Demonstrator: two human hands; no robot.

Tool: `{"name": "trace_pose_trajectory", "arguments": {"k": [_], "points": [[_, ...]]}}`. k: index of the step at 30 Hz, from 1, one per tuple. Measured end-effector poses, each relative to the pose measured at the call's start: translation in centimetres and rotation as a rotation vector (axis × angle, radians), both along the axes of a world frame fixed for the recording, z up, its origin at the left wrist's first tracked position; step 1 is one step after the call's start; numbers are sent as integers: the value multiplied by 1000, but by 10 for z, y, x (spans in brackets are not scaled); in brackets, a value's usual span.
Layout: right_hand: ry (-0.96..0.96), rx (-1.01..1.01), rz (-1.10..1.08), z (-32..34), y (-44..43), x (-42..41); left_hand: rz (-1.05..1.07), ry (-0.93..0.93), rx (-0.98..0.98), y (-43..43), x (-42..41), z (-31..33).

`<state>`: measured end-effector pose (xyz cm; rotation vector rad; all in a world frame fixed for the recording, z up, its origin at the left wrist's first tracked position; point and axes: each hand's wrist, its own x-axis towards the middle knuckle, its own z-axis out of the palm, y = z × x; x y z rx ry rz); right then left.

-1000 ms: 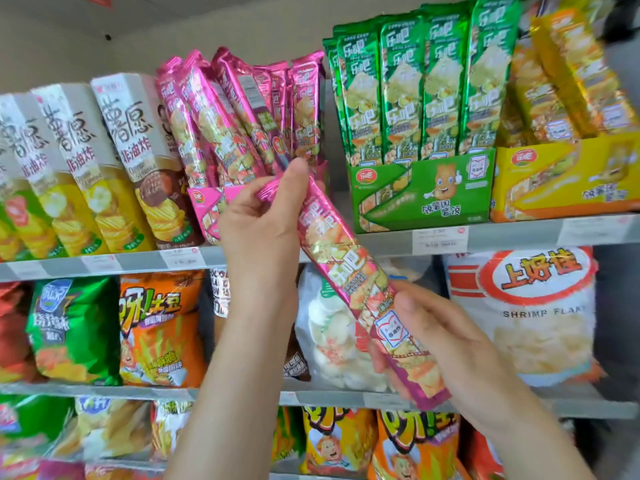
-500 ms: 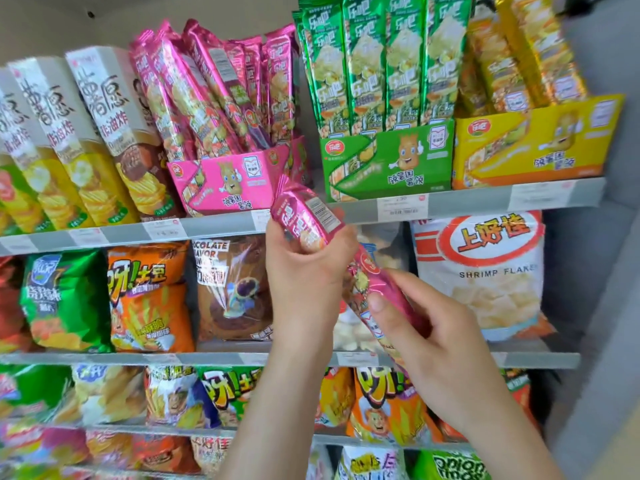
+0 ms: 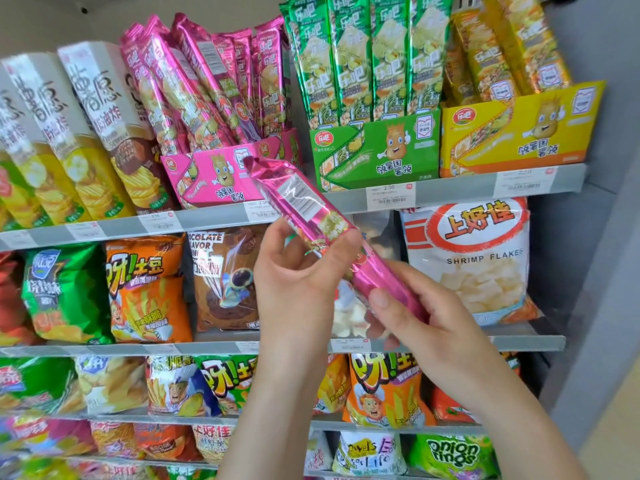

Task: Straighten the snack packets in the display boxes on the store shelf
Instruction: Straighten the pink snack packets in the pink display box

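The person is holding one pink snack packet point(image 3: 311, 216) in both hands in front of the store shelf point(image 3: 207, 220), outside every display box. The packet is lying tilted, its upper sealed end pointing up-left and overlapping the lower right corner of the pink display box point(image 3: 214, 178), its lower end slanting down to the right, barcode side facing outward. The left hand point(image 3: 294, 282) is closing its grip round the packet's middle, thumb on one side and fingers curled on the other. The right hand point(image 3: 426, 320) is gripping the lower end, thumb pressing on top. In the pink display box the remaining pink packets point(image 3: 194, 84) are leaning at uneven angles, several crossing one another. Just beside it, the green packets point(image 3: 363, 57) are standing upright in the green display box point(image 3: 377, 150). Further right, the yellow packets point(image 3: 502, 50) are leaning left in the yellow display box point(image 3: 519, 126). A shrimp flakes bag point(image 3: 478, 258) is sitting on the shelf below, behind the right hand.
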<state>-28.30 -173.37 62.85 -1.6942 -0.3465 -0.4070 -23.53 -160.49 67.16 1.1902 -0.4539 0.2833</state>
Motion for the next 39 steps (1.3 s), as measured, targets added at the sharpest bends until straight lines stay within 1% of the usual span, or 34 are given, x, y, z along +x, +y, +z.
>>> {"name": "trace_pose_trajectory", "arguments": {"k": [3,6,9,13,16,21,24,27,30,34,36,38,39], "points": [[62,99,111,-8,-2,-2,42,5,13,3,-3,2],[42,104,120,-16,1,-6,57,54,-75,7,-3,8],[24,103,78,-20,1,-10,66,81,-172,14,2,14],[-19,72,-47,-22,1,-14,76,77,-192,20,3,14],[-34,69,-116,-22,-2,-15,14,79,-224,22,2,11],[4,193,2,-25,-7,-16,-52,123,-298,29,8,6],[39,225,-45,-28,-2,-16,-68,168,-313,27,10,3],[17,292,-168,-29,4,-17,-126,166,-285,25,9,-1],[-5,328,-211,-27,11,-19,-139,146,-198,19,5,-6],[-7,338,-222,-20,20,-19,-212,132,-90,11,-3,-16],[-9,340,-215,-20,21,-17,-204,124,-21,10,-6,-19],[2,354,-166,-23,21,-16,-194,129,22,11,-7,-22],[35,396,-128,-25,20,-16,-194,127,24,12,-7,-23]]}}
